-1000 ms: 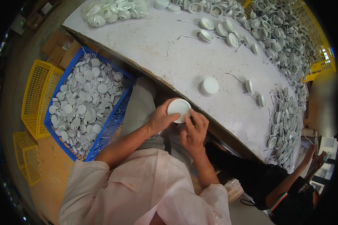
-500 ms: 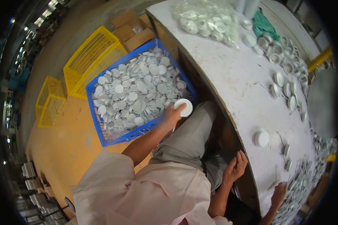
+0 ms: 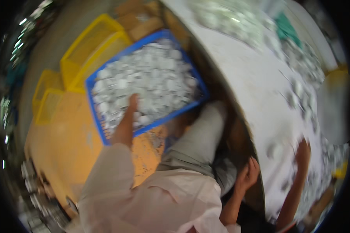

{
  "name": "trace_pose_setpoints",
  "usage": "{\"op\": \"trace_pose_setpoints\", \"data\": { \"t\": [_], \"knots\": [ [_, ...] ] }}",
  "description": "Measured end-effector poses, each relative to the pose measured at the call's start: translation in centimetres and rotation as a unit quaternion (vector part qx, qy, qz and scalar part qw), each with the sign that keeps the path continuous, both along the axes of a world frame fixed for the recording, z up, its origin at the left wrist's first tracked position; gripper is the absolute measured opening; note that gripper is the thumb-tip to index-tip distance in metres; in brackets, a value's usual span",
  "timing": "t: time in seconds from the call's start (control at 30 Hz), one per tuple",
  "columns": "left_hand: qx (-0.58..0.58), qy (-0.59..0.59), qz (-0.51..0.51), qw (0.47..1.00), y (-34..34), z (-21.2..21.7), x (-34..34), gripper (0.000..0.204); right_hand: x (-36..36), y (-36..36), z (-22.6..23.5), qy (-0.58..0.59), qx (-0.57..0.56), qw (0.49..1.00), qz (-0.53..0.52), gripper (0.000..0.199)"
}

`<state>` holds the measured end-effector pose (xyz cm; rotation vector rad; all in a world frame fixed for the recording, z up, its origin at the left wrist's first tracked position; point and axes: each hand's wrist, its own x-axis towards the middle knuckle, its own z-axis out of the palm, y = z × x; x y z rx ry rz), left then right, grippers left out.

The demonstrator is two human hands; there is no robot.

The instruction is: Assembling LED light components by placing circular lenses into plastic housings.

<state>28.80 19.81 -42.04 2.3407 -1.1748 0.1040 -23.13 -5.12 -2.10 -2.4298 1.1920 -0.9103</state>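
My left hand [image 3: 133, 104] reaches over a blue plastic basket [image 3: 163, 122] heaped with small round white-and-grey caps or lamp-like parts [image 3: 120, 83], several with thin wires. Motion smears its fingers, and I cannot make out whether a part is in them. At the table's near edge, my right hand [image 3: 248, 174] rests half curled with its fingers a little apart. Nothing shows in it. The white table [image 3: 237, 66] carries more of these round parts [image 3: 299, 93] and a blurred white round piece [image 3: 275, 150].
Another person's hand [image 3: 302, 152] reaches over the table from the lower right. A clear bag of white parts [image 3: 229, 21] and green cloth [image 3: 287, 30] lie at the far end. Yellow crates [image 3: 72, 66] and cardboard boxes [image 3: 138, 21] stand beyond the basket. A grey disc [image 3: 335, 108] stands at right.
My left hand has swung left from the basket's near corner to over the heap; the white round part it held no longer shows clearly. The other person's hand has moved farther over the table.
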Motion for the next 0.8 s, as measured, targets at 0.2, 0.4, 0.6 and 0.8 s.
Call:
{"op": "trace_pose_setpoints", "data": {
  "t": [0.2,0.4,0.6,0.8],
  "knots": [
    [0.230,0.333,0.032,0.914,7.8,1.2,13.5,0.020,-3.3,-2.3,0.4,-0.070,-0.011,0.986,-0.153,0.019],
    [-0.158,0.471,0.252,0.830,-0.7,2.6,0.1,0.024,-14.1,-6.1,0.3,-0.066,-0.057,0.913,-0.398,0.025],
    [-0.124,0.484,0.101,0.860,-8.9,12.2,-10.7,0.023,-26.5,-10.4,-3.3,-0.018,-0.164,0.826,-0.539,0.039],
    [-0.110,0.479,-0.058,0.869,-15.4,21.1,-18.8,0.019,-28.2,-10.4,-3.6,-0.222,-0.028,0.868,-0.443,0.055]
  ]
}}
